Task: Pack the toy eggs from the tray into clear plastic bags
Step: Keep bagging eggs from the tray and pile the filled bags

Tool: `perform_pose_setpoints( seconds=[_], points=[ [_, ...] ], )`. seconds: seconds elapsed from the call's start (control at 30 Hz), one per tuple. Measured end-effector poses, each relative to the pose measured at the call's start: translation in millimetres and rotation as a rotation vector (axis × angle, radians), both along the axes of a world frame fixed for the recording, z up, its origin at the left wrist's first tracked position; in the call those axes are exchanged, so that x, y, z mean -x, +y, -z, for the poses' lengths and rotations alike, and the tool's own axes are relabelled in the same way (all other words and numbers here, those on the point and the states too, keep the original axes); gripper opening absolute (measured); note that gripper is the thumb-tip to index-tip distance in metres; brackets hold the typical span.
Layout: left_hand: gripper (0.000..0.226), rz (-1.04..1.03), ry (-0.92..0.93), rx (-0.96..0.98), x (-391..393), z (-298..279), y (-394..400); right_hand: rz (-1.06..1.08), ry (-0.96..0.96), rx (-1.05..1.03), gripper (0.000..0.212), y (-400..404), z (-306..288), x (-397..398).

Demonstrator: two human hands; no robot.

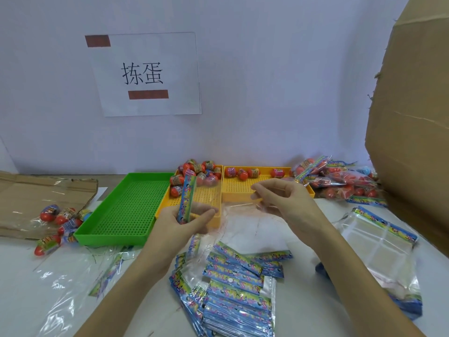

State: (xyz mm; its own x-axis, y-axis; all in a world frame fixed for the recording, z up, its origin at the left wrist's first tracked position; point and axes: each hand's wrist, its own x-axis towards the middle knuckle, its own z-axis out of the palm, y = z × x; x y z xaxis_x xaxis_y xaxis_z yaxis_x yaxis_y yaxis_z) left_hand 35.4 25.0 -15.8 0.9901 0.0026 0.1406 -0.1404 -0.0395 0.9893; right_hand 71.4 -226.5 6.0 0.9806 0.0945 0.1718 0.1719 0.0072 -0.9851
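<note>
where the surface [303, 300] lies nearest us, spare bags [233, 288] sit in a loose stack. above them our left hand [184, 222] pinches the printed header of a clear bag [233, 215], and our right hand [284, 198] pinches its far edge, each grip closed on plastic. beyond, eggs [199, 173] fill the yellow trays [194, 203], beside a green tray [126, 210]. filled bags [340, 178] lie far right.

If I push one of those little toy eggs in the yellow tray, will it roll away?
Probably a little. The toy eggs look round and smooth, so a push should set one rolling or wobbling. The yellow tray has raised walls, so it would likely stop there. They look small and plastic, so likely light, and those heaped at the far end could tumble if nudged.
</note>
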Motion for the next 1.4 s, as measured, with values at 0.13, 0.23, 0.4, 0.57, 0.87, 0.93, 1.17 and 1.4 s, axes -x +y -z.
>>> perform_pose_setpoints(
  seconds=[0.13, 0.23, 0.4, 0.57, 0.87, 0.93, 1.17, 1.4],
  points=[
    [0.017, -0.195, -0.264, 0.001, 0.7, -1.6, -6.4, -0.175, 0.085, -0.074, 0.07, 2.0, -5.3, 1.9],
    [0.028, -0.242, -0.747, -0.361, 3.1, -4.9, 0.8, -0.37, 0.184, 0.033, 0.096, 3.4, -1.1, 1.0],
    [0.054, -0.126, -1.001, -0.567, 6.8, 1.8, -4.8, -0.479, 0.261, 0.229, 0.082, 8.3, 4.6, 1.7],
    [0.047, -0.153, -0.998, -0.558, 9.9, 5.9, -7.2, -0.3, 0.223, 0.214, 0.065, 15.2, 7.5, 4.3],
    [0.037, -0.096, -0.97, -0.667, 6.1, 1.1, -4.0, -0.391, 0.281, -0.133, 0.035, 13.7, 0.0, 6.3],
    [0.033, 0.014, -0.882, -0.704, 1.3, 1.4, -2.0, -0.233, 0.157, -0.056, 0.025, 14.2, 1.9, 5.6],
    [0.072, 0.412, -0.141, -0.081, -4.7, -12.3, 13.3, 0.027, -0.149, 0.158, 0.011, 10.3, -1.1, 3.7],
    [0.042, 0.121, -0.108, -0.25, 4.9, 2.5, -3.8, -0.136, -0.175, 0.259, 0.012, 16.7, -2.0, 10.3]
  ],
)
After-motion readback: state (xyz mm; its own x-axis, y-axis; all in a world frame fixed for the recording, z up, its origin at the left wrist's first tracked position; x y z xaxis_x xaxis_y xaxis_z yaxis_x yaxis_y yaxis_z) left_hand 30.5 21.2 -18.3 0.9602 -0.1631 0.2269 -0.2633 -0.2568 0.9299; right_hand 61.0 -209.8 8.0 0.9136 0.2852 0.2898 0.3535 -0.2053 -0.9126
